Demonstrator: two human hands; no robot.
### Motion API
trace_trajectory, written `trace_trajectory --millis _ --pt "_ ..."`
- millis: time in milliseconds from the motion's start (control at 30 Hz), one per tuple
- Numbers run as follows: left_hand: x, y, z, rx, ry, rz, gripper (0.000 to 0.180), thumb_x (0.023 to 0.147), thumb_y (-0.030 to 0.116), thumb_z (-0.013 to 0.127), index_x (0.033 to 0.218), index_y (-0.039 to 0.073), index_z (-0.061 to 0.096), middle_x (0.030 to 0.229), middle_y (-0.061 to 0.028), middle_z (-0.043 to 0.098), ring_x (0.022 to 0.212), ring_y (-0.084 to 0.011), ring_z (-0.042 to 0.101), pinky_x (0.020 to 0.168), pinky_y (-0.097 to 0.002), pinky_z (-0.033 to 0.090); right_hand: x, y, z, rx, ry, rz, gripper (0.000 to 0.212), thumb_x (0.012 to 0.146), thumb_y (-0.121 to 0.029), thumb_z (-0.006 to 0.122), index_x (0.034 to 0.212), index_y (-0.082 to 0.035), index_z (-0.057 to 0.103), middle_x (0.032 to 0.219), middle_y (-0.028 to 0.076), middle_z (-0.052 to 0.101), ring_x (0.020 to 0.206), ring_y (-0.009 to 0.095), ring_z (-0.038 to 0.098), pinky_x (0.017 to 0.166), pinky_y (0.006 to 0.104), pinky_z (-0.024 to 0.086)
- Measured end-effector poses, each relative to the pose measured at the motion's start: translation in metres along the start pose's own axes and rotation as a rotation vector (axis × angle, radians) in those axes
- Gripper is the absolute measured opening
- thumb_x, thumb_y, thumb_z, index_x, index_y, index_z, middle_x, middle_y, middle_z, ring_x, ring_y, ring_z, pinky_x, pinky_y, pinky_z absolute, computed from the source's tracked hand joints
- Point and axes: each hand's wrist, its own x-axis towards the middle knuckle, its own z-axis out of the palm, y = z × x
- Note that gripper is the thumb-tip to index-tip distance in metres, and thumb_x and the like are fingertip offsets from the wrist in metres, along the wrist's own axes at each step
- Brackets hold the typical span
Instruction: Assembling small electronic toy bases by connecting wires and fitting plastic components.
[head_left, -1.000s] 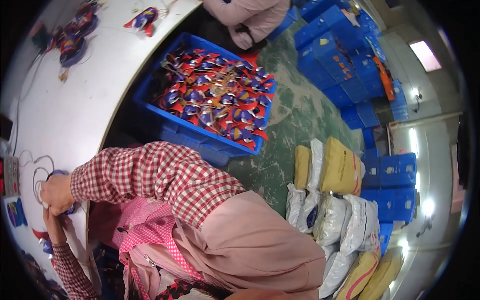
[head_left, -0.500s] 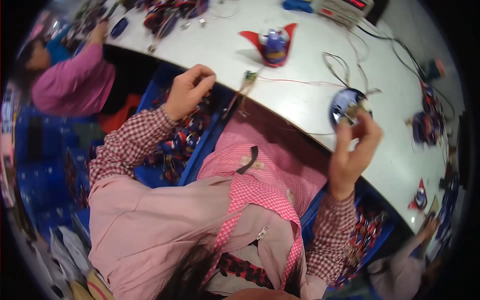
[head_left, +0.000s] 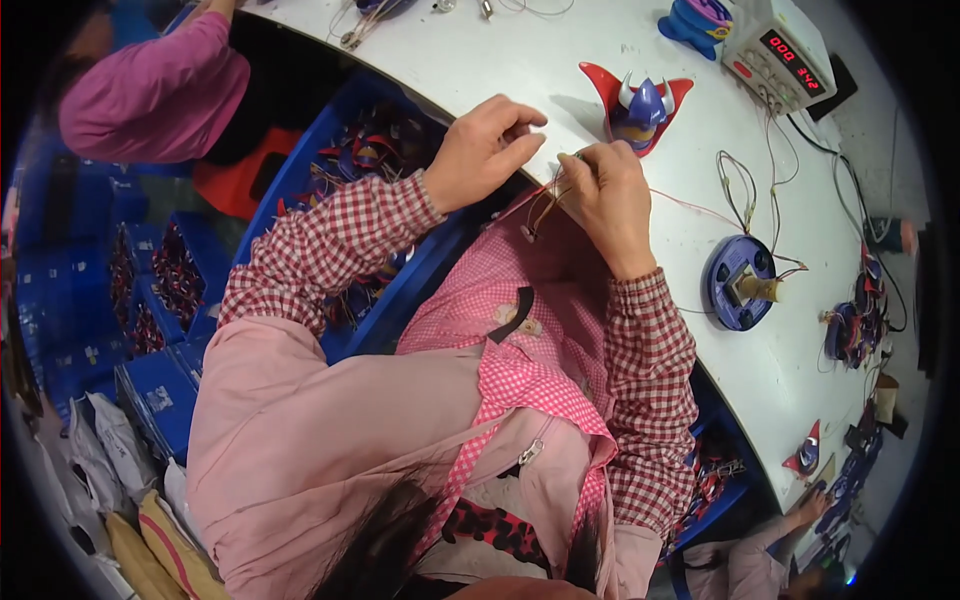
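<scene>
My right hand is pinched at the table's front edge on a small circuit board, mostly hidden by the fingers. Thin wires hang from the board over the edge. Just left of it, my left hand hovers with thumb and fingers apart, holding nothing. Beyond my right hand a toy figure stands upright, purple with white horns and a red winged collar. To the right lies a round blue housing with a brass-coloured part inside and wires attached.
A power supply with red digits stands at the back right, beside a blue and purple toy part. Several toy parts lie along the right edge of the white table. A blue bin of parts sits below left. Co-workers sit on both sides.
My right hand has left the round housing and come left to the circuit board. My left hand has moved right, closer to it. The whole view has shifted.
</scene>
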Motion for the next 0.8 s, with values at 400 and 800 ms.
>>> trace_trajectory --millis 400,800 --pt "-0.120 -0.026 0.035 -0.097 -0.085 -0.313 0.042 0.082 0.008 0.064 0.118 -0.001 0.046 0.084 -0.0033 0.052 0.072 -0.0115 0.052 0.066 -0.0226 0.045 0.005 0.002 -0.011 0.136 -0.003 0.149 0.025 0.080 -0.023 0.066 0.083 0.001 0.063 0.078 0.012 0.058 0.070 0.026 0.057 0.063 0.0332 0.044" --pt "-0.104 -0.020 0.052 -1.073 -0.144 -0.881 0.034 0.088 0.018 0.059 0.116 0.001 0.049 0.088 -0.0049 0.057 0.075 -0.0132 0.058 0.066 -0.0232 0.047 -0.005 -0.015 -0.019 -0.070 0.461 -0.225 0.028 0.077 -0.018 0.070 0.096 0.000 0.061 0.078 0.013 0.055 0.069 0.027 0.056 0.062 0.0370 0.046"
